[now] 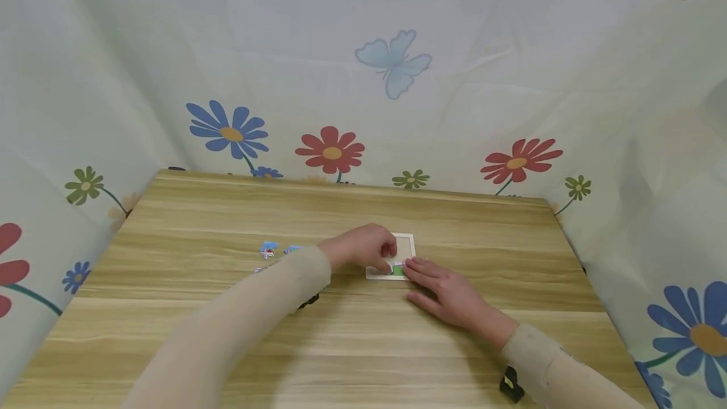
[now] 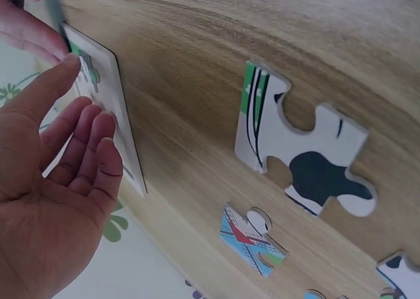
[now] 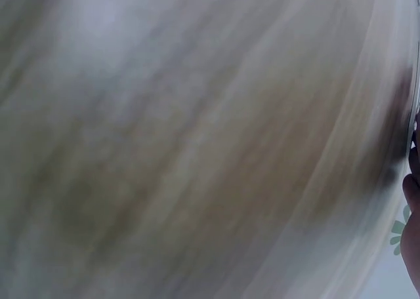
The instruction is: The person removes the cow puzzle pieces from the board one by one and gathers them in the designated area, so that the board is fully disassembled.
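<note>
A small white-rimmed puzzle tray (image 1: 411, 246) lies on the table with a green-edged jigsaw piece (image 1: 397, 269) in its near part. My left hand (image 1: 368, 246) is over the tray's left side, its thumb reaching down to the piece. The left wrist view shows that thumb (image 2: 56, 82) at the green piece (image 2: 90, 71), apart from the other fingers, which bend loosely. My right hand (image 1: 449, 295) lies low with fingers extended, fingertips at the tray's right edge beside the piece. In the right wrist view only a sliver of it (image 3: 412, 194) shows.
Left of the tray are several loose jigsaw pieces, partly hidden by my left sleeve (image 1: 244, 314). Close in the left wrist view are a large black-and-white piece (image 2: 315, 161) and a blue-and-red piece (image 2: 249, 237). A flowered curtain (image 1: 284, 49) stands behind the wooden table (image 1: 483, 238).
</note>
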Demonstrator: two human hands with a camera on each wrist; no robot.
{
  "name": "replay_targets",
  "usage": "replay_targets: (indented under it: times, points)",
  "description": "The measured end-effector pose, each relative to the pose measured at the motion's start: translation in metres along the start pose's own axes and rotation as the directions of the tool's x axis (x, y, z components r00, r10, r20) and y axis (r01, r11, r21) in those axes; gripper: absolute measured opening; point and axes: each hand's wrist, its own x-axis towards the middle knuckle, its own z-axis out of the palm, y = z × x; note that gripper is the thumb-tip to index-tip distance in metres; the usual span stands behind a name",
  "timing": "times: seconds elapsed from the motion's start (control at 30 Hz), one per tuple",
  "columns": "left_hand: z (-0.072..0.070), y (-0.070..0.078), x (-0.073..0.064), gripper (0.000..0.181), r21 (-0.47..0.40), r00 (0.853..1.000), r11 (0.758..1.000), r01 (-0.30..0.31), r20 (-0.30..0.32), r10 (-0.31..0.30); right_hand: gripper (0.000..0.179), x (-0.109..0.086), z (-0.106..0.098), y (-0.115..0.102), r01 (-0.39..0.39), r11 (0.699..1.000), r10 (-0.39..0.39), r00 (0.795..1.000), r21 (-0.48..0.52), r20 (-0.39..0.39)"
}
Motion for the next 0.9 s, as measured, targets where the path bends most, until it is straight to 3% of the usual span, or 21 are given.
replay_targets:
  times: [0.43,0.7,0.9]
  points:
    - [0.0040,0.0038,0.0006,0.018,0.017,1.000,1.000,0.002,0.008,-0.002,0.059,-0.0002,-0.0002,-0.0005,0.013,1.000,-0.013,1.000,0.000,-0.018]
    - [0.0058,0.0074,-0.0008,0.018,0.004,0.999,0.999,0.043,0.028,-0.043,0.058,0.0011,-0.0019,-0.0028,0.007,1.000,-0.007,1.000,0.002,-0.020]
    - [0.0073,0.0070,-0.0020,0.020,0.001,0.997,0.997,0.075,0.008,-0.075,0.058,0.0016,-0.0023,-0.0044,0.015,1.000,-0.015,0.999,0.003,-0.033]
